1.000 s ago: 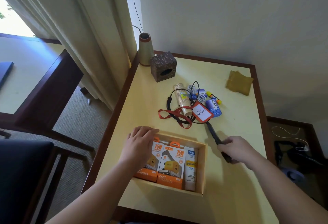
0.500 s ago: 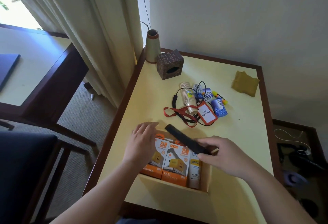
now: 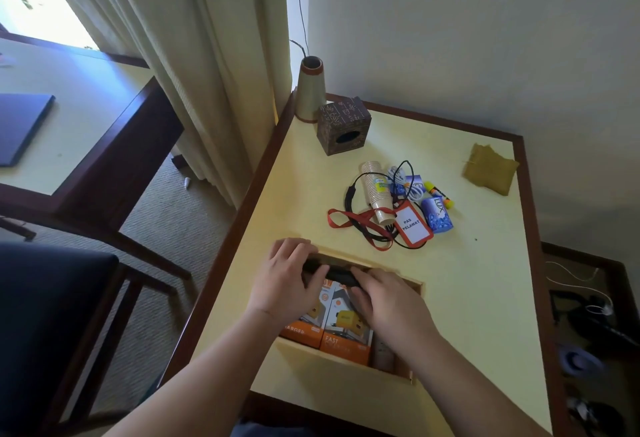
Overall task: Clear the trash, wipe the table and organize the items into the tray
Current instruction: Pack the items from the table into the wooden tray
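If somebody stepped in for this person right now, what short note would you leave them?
Left hand and right hand: both grip a long black object at the far end of the wooden tray, setting it in.
In the tray: two orange charger boxes and a tube.
Left on the table: stack of paper cups, black cable, red lanyard with badge, blue soap box, yellow marker, white cable.
The olive cloth lies at the far right corner; whether wiping is done cannot be told.
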Action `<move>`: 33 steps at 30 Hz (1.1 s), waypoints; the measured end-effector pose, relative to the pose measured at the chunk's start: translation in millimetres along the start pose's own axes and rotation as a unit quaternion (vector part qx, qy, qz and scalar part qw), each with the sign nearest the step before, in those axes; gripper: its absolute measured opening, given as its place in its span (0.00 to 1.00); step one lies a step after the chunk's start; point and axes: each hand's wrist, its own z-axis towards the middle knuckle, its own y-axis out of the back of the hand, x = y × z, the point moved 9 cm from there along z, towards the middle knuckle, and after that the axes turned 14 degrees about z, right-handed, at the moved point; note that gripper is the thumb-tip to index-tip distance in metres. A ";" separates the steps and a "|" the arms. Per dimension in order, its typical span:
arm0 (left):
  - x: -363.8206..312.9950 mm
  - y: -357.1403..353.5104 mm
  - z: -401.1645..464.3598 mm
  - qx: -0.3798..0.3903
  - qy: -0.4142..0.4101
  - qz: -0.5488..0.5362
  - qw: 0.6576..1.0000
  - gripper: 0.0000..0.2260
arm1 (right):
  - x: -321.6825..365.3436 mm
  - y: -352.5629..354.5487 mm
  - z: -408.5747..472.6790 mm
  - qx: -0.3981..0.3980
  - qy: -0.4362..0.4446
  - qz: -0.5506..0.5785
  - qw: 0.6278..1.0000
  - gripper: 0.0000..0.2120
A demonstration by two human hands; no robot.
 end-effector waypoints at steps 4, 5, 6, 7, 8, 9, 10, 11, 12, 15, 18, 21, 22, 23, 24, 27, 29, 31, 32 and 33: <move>-10.0 -6.6 0.3 0.021 -0.067 0.051 0.996 0.19 | -7.3 -13.8 -11.4 -0.008 -0.036 -0.043 0.998 0.26; -11.1 -6.9 0.7 0.024 -0.071 0.060 0.995 0.18 | -7.9 -15.0 -13.7 -0.015 -0.040 -0.050 0.998 0.27; -11.3 -7.3 1.3 0.025 -0.070 0.064 0.995 0.18 | -8.0 -14.5 -15.0 -0.023 -0.044 -0.048 0.998 0.27; -11.6 -7.2 1.5 0.026 -0.069 0.065 0.995 0.17 | -8.2 -13.5 -14.7 -0.032 -0.048 -0.039 0.998 0.27; -12.1 -7.5 1.7 0.024 -0.071 0.068 0.995 0.15 | -8.1 -12.5 -13.2 -0.037 -0.051 -0.023 0.998 0.26; -12.8 -8.2 1.7 0.023 -0.074 0.073 0.994 0.13 | -7.8 -12.8 -11.3 -0.034 -0.056 -0.008 0.998 0.25; -12.9 -8.9 1.8 0.024 -0.076 0.080 0.994 0.10 | -6.8 -13.1 -9.5 -0.027 -0.059 -0.003 0.998 0.24; -12.3 -9.1 2.3 0.024 -0.073 0.084 0.994 0.08 | -5.8 -14.2 -7.9 -0.020 -0.060 -0.002 0.998 0.24; -11.2 -9.0 3.0 0.027 -0.067 0.085 0.994 0.06 | -4.8 -15.0 -6.8 -0.016 -0.059 -0.003 0.998 0.25; -12.7 -7.4 3.7 0.032 -0.061 0.090 0.994 0.03 | -4.0 -20.5 -7.3 -0.007 -0.059 -0.025 0.998 0.30; -16.4 -5.6 3.2 0.040 -0.064 0.102 0.992 0.03 | -3.9 -31.1 -10.0 0.014 -0.053 -0.052 0.997 0.36; -18.8 -5.0 3.2 0.054 -0.068 0.112 0.990 0.09 | -6.8 -33.9 -10.8 0.026 -0.054 -0.043 0.997 0.38; -19.6 -5.0 3.1 0.058 -0.069 0.117 0.989 0.11 | -7.9 -33.5 -10.4 0.032 -0.054 -0.038 0.997 0.39; -20.5 -4.9 3.1 0.062 -0.071 0.122 0.988 0.12 | -8.8 -33.3 -10.0 0.039 -0.054 -0.037 0.997 0.41; -21.6 -5.0 2.9 0.065 -0.072 0.126 0.987 0.13 | -9.3 -33.3 -9.8 0.047 -0.053 -0.039 0.997 0.43; -22.9 -6.0 3.0 0.073 -0.069 0.137 0.985 0.13 | -9.5 -32.5 -9.5 0.058 -0.047 -0.055 0.996 0.45; -22.5 -6.8 3.0 0.073 -0.067 0.143 0.985 0.13 | -7.0 -30.3 -9.1 0.060 -0.037 -0.062 0.996 0.44; -21.3 -6.9 3.2 0.069 -0.066 0.141 0.985 0.13 | -4.4 -25.2 -7.4 0.059 -0.033 -0.064 0.996 0.40; -20.5 -6.9 3.0 0.066 -0.065 0.137 0.986 0.13 | -3.3 -21.3 -5.5 0.053 -0.031 -0.059 0.996 0.36; -19.7 -6.6 2.6 0.062 -0.066 0.131 0.987 0.13 | -2.8 -16.1 -3.6 0.043 -0.030 -0.047 0.998 0.30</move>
